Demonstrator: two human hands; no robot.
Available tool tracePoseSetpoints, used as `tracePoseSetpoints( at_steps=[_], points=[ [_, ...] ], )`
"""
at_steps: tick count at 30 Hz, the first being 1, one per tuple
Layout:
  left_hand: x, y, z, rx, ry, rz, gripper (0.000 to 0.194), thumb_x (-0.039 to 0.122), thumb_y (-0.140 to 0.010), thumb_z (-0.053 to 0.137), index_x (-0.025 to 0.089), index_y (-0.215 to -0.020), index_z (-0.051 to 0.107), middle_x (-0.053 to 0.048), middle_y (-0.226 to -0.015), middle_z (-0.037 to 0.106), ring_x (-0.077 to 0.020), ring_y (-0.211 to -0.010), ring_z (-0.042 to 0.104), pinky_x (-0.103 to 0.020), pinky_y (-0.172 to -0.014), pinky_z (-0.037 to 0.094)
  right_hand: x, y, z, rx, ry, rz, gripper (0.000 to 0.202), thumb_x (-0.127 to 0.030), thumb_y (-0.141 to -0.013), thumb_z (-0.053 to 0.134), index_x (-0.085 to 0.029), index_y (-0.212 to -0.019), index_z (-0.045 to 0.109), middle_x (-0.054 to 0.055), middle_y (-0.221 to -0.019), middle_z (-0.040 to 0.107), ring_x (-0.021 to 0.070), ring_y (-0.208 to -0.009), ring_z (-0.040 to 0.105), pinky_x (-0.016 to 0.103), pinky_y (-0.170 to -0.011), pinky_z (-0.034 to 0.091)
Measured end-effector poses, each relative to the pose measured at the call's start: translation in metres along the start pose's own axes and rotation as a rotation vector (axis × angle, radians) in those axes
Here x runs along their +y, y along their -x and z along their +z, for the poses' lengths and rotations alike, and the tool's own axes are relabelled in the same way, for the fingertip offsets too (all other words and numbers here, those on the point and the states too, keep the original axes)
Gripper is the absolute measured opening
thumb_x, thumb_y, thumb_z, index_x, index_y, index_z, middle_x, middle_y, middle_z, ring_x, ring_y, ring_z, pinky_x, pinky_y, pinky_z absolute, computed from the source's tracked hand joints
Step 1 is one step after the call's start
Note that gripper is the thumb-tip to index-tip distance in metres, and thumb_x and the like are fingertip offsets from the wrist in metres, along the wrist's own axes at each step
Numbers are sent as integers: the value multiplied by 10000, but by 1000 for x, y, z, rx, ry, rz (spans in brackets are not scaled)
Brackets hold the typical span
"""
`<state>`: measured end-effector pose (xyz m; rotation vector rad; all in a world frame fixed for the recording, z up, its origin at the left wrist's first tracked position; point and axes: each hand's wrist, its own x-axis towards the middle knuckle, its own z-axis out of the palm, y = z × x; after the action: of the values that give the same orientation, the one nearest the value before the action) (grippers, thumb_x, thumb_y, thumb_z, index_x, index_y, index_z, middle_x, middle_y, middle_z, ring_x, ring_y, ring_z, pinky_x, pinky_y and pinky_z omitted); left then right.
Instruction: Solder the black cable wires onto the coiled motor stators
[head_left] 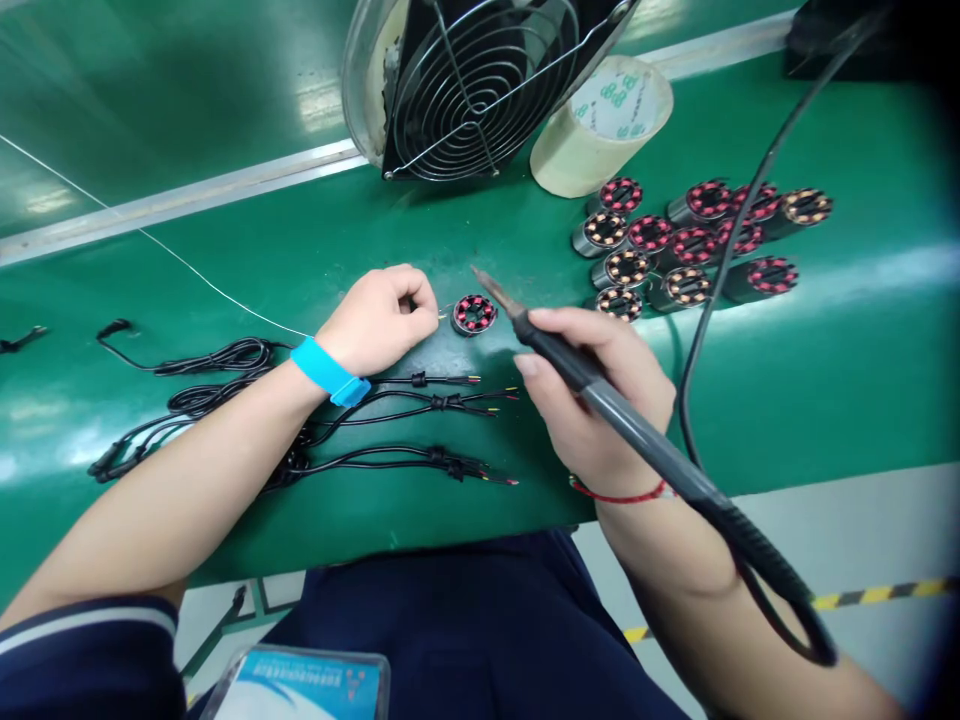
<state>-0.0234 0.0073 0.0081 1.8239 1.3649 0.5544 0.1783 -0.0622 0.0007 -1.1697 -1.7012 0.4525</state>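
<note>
My left hand (390, 315), with a blue wristband (328, 372), is closed in a pinch. Small bare wire tips stick out beyond its fingertips, and a black cable (225, 358) runs in under the wrist; most of what the fingers grip is hidden. Just right of these tips stands a small round motor stator (474, 314) with red windings. In my right hand (600, 400) is a soldering iron (637, 430), held like a pen. Its metal tip points up and left, above and slightly right of the stator, apart from it.
Several black cables (397, 460) with stripped coloured ends lie below my left hand. Many wound stators (694, 245) stand in a group at right. A fan with a wire guard (472, 110) and a tape roll (600, 130) stand behind. The iron's cord (720, 270) crosses the stators.
</note>
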Motion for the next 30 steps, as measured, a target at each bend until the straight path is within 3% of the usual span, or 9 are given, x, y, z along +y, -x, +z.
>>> tracePoseSetpoints(
  at_steps=[3, 8, 30],
  points=[
    [1, 0, 1, -2, 0, -15, 98, 109, -682, 558, 162, -599, 555, -17, -745, 643, -135, -695, 570, -302, -659, 459, 5, 10, 2, 71, -9, -10, 170, -283, -859, 651, -295, -1028, 656, 21, -873, 712, 166, -678, 660, 333, -602, 553],
    [2, 0, 2, 4, 4, -35, 100, 98, -692, 555, 163, -617, 555, -18, -749, 646, -135, -688, 570, -309, -648, 461, 9, 12, 5, 77, -40, -10, 127, -343, -879, 636, -291, -994, 653, 1, -788, 698, 117, -491, 571, 299, -467, 488],
    [2, 0, 2, 18, 3, -7, 105, 103, -705, 550, 163, -623, 574, -11, -729, 643, -135, -687, 572, -301, -639, 461, 10, 14, 5, 53, -102, 30, 171, -321, -875, 653, -317, -1046, 660, 3, -835, 705, 128, -533, 614, 306, -498, 518]
  ],
)
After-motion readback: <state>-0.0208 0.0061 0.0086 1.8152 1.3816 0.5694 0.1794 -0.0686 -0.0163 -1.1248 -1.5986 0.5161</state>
